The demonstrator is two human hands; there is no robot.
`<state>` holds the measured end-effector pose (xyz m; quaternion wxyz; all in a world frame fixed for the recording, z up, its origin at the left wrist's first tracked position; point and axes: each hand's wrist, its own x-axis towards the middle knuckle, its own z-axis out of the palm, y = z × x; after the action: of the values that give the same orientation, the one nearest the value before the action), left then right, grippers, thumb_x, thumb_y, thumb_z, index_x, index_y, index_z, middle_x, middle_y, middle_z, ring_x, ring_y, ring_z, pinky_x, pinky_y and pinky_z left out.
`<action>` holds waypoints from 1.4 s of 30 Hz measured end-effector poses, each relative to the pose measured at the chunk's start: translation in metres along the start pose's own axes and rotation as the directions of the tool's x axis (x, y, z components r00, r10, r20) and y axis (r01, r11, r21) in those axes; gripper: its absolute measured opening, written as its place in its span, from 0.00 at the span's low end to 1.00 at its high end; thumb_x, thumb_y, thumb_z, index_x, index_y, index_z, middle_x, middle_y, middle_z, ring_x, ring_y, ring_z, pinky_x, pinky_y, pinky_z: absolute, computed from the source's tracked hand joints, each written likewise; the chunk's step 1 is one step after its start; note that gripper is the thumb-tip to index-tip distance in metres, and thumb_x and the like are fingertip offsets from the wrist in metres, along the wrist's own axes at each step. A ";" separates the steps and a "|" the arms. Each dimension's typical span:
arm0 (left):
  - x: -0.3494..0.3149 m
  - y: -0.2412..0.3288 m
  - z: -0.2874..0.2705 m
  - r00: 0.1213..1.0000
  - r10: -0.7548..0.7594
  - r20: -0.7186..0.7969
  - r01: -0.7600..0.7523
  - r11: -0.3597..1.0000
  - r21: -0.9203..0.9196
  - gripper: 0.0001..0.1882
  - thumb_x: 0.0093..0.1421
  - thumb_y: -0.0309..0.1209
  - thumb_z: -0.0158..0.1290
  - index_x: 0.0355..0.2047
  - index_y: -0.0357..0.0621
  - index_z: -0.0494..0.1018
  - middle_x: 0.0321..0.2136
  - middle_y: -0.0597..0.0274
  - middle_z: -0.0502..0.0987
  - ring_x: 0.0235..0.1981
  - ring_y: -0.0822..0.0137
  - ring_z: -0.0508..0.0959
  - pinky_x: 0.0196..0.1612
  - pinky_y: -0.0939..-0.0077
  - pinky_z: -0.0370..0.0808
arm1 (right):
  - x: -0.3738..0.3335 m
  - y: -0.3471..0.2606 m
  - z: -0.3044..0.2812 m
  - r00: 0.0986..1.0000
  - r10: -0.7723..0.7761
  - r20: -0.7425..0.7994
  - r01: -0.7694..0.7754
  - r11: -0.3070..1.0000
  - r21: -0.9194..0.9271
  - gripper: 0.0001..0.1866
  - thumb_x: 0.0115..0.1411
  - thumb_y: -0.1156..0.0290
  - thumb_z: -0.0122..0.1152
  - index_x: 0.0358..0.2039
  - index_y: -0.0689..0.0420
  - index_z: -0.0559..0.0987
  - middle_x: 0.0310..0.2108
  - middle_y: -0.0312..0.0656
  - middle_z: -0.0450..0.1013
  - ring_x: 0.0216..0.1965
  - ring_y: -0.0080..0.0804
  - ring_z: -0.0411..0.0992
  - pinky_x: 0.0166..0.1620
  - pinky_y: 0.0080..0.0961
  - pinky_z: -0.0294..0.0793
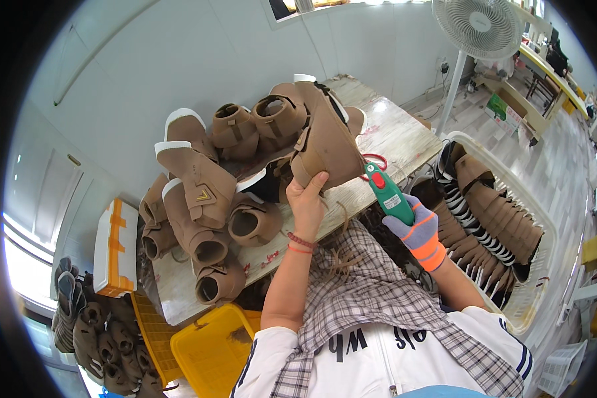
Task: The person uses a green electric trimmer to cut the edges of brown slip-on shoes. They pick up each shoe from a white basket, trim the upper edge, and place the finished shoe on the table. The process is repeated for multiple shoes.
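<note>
My bare left hand (307,199) grips the lower edge of a brown shoe upper (328,142), thumb on its near face, and holds it up over the table. The gloved right hand (416,232), in grey and orange, is wrapped round a green handheld tool (388,196) with a red button. This tool's tip is close to the upper's lower right corner; I cannot tell whether they touch. Red-handled scissors (377,159) lie just behind the tip, partly hidden. More brown shoe uppers (202,192) are heaped on the table to the left of my left hand.
The worn wooden table (395,123) stands against a pale wall. At right, a cream plastic basket (537,219) holds stacked brown uppers. Yellow crates (209,345) and hanging uppers (106,338) are at lower left, below a white-and-orange box (116,245). A fan (479,23) stands behind.
</note>
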<state>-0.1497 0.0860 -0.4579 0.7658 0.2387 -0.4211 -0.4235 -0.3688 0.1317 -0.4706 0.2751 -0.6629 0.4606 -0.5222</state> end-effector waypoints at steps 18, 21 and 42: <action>-0.017 0.008 -0.008 0.999 0.000 -0.049 0.010 0.979 0.203 0.11 0.55 0.25 0.59 0.39 0.36 0.76 0.36 0.68 0.78 0.35 0.77 0.74 0.39 0.81 0.70 | 0.004 -0.014 0.009 0.998 0.045 0.036 -0.046 0.999 0.020 0.27 0.45 0.61 0.72 0.43 0.63 0.75 0.28 0.43 0.78 0.27 0.24 0.76 0.31 0.20 0.75; -0.026 -0.001 -0.017 1.000 0.013 0.011 -0.016 0.901 0.435 0.08 0.55 0.27 0.59 0.34 0.36 0.77 0.31 0.69 0.78 0.31 0.80 0.73 0.34 0.81 0.69 | 0.007 -0.011 0.007 0.990 0.121 0.069 -0.127 0.987 0.101 0.25 0.46 0.63 0.72 0.42 0.63 0.75 0.27 0.40 0.77 0.27 0.18 0.74 0.31 0.17 0.73; -0.029 -0.003 -0.021 0.958 0.138 0.251 -0.282 0.597 0.751 0.10 0.47 0.20 0.60 0.32 0.34 0.75 0.34 0.52 0.75 0.37 0.52 0.73 0.40 0.67 0.70 | 0.008 -0.019 -0.003 0.918 0.334 0.212 -0.392 0.846 0.362 0.21 0.50 0.64 0.69 0.40 0.64 0.74 0.21 0.32 0.72 0.21 0.13 0.66 0.23 0.13 0.65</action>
<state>-0.1414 0.1093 -0.4842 0.5929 0.4589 -0.6500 -0.1241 -0.3653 0.1327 -0.4502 0.5297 -0.5289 0.4414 -0.4948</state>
